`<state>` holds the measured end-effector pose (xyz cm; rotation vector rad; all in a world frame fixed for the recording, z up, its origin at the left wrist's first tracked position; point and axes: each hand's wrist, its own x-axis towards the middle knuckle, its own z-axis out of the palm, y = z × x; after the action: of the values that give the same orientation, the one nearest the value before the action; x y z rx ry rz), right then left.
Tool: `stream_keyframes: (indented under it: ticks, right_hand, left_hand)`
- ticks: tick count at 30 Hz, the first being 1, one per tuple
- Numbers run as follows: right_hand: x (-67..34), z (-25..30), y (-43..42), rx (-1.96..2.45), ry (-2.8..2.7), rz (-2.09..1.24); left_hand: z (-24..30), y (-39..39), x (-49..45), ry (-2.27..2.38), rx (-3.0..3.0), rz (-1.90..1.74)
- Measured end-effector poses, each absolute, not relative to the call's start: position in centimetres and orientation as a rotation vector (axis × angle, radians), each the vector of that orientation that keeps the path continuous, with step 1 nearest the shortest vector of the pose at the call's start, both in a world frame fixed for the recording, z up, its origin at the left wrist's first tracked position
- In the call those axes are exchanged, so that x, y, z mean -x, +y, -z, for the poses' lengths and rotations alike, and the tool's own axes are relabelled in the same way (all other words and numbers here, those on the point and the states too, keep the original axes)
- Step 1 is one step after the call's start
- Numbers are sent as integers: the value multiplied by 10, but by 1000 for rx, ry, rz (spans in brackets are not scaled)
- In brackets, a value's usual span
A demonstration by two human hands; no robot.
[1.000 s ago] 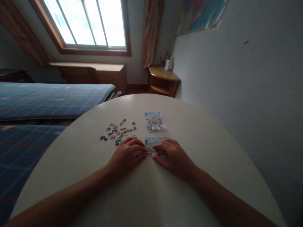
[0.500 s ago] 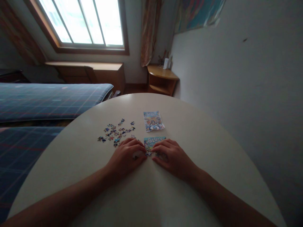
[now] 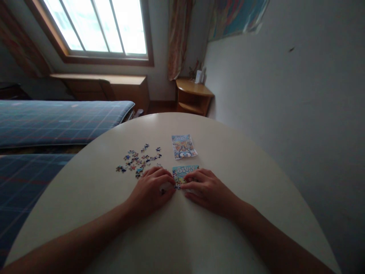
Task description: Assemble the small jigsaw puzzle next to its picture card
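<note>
The puzzle (image 3: pixel 184 170) is lying partly under the right hand (image 3: pixel 205 189), whose grip is spreading toward the near edge, baring more pieces. The left hand (image 3: pixel 154 187) is curling at the left edge; whether its grip is pinching anything, I cannot tell.

A plaid mattress (image 3: pixel 62 121), patterned curtains (image 3: pixel 177 42) and wooden desk (image 3: pixel 125 79) suggest a home bedroom.

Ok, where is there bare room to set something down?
Free: the white table right of the picture sheet, toward the wall, and the near stretch between the forearms. Crowded: loose puzzle pieces beyond the left hand, and the puzzle at the right hand.
</note>
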<state>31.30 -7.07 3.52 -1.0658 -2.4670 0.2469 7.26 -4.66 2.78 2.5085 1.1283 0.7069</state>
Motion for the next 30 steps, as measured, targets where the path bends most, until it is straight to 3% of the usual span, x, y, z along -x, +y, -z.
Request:
stream_keyframes:
  ticks: [10, 21, 30]
  right_hand:
    - [-313, -35, -69, 1060, -2497, -225]
    - [-315, -33, -67, 1004, -2548, -252]
    - [-314, -31, -66, 967, -2525, -271]
  left_hand:
    - [-26, -39, -68, 1112, -2532, -744]
    - [-37, 15, 8, 1667, -2449, -913]
    - [-30, 23, 17, 1746, -2392, -832]
